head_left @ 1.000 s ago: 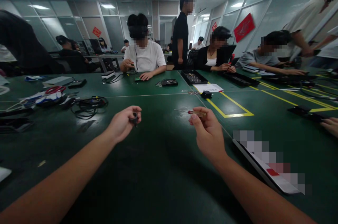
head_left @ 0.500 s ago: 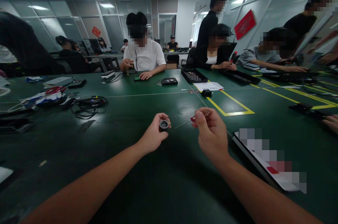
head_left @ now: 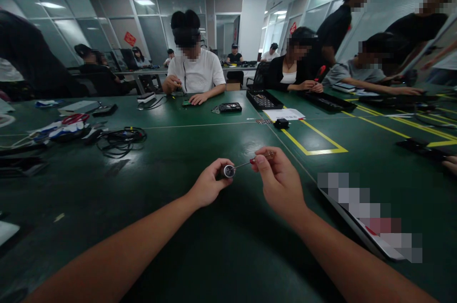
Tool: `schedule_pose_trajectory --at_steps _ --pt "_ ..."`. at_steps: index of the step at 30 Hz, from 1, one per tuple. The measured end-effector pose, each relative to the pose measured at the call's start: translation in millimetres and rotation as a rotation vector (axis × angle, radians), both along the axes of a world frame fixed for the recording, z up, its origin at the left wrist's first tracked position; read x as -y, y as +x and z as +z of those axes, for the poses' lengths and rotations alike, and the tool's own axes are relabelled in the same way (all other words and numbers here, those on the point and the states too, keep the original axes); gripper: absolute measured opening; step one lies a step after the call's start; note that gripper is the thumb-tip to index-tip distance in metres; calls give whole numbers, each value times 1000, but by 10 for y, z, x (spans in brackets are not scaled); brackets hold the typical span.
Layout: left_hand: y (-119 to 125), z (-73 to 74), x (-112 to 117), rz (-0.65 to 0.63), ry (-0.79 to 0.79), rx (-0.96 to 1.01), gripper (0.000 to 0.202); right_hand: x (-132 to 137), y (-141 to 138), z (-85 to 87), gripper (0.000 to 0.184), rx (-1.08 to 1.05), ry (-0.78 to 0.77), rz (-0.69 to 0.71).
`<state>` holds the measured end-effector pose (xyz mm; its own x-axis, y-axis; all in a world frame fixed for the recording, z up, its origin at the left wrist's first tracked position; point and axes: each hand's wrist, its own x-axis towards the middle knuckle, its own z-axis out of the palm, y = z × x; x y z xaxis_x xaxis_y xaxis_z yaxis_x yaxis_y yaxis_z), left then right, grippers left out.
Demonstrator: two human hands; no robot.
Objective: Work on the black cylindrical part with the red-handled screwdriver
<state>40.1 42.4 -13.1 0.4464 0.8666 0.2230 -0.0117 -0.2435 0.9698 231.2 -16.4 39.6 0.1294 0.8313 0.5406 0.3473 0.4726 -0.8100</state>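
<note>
Between the thumb and fingers of my left hand (head_left: 209,184) is a small round dark part (head_left: 229,171) with a silvery rim, its open face turned toward me. My right hand (head_left: 282,177) is closed on the handle of a screwdriver (head_left: 244,164), which has a reddish, see-through grip and a thin metal shaft. The shaft points left, and its tip meets the rim or the inside of the round part; which of the two I cannot tell. Both hands are held above the green table (head_left: 200,255).
Black cables (head_left: 123,141) lie in a coil on the left. On the right rests a pale flat box (head_left: 383,243), partly blurred out. A small black block (head_left: 281,123) and a black tray (head_left: 263,100) are farther off. Across the table sits a person in white (head_left: 205,72).
The screwdriver has moved left, and its tip now reaches the round part, where before there was a gap. My left hand has shifted slightly right and turned the part. A standing person moved right.
</note>
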Motion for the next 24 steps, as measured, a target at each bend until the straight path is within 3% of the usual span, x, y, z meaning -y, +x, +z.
schedule_pose_trajectory --at_steps 6,15,21,24 --pt "4 -14 6 28 28 -7 38 0 -16 9 14 94 -57 19" --pt "-23 15 22 184 153 -109 37 84 -7 26 14 128 -7 267" --pt "-29 61 43 212 218 -174 35 123 -48 71 29 159 -13 112" --pt "-26 54 45 214 237 -194 35 129 -65 77 22 150 -30 23"
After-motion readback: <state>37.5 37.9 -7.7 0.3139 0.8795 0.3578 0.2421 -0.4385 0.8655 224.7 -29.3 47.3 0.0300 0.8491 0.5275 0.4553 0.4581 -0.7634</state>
